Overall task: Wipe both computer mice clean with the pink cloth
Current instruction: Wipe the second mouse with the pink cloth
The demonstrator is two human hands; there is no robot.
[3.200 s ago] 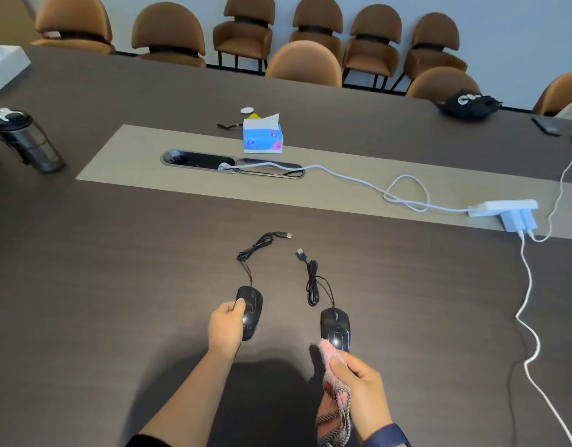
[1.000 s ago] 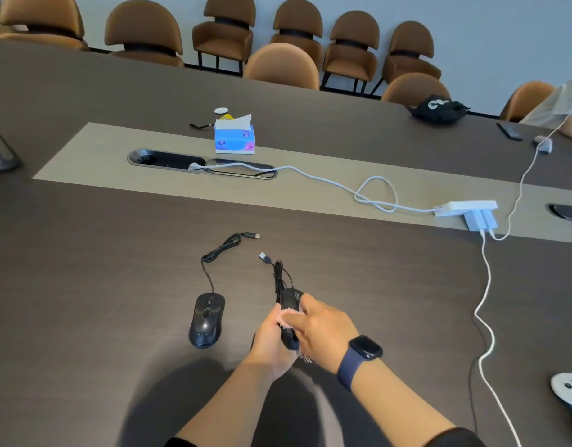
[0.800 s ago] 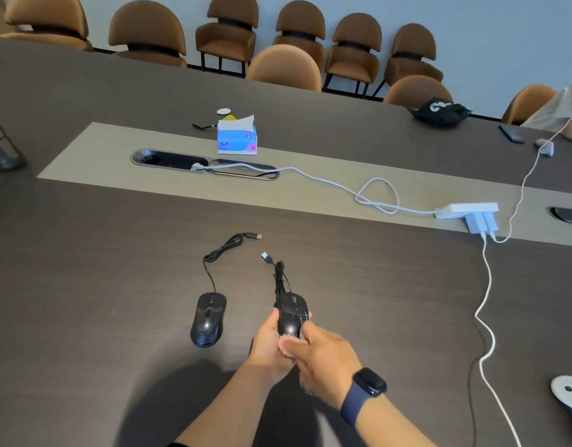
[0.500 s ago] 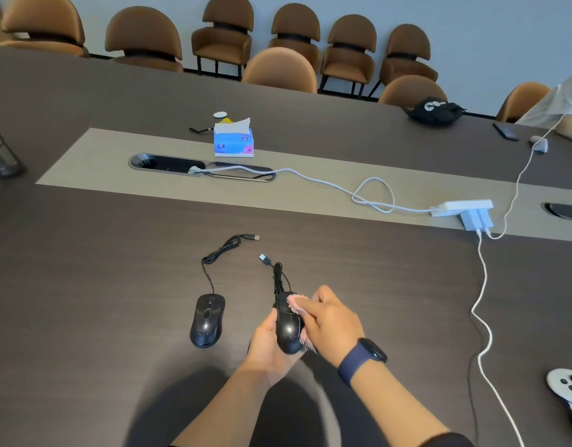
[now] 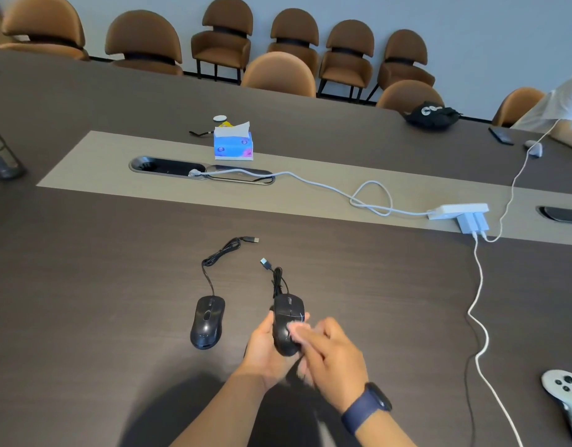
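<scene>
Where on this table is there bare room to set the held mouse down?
Bare dark tabletop lies left of the resting black mouse, and more between the hands and the white charging cable. It is crowded around both mouse cords and the held black mouse.

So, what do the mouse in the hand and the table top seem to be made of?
Held mouse: probably glossy black plastic, since light glints on its shell. Table top: dark matte wood-look surface, maybe laminate; fine straight grain lines show.
</scene>
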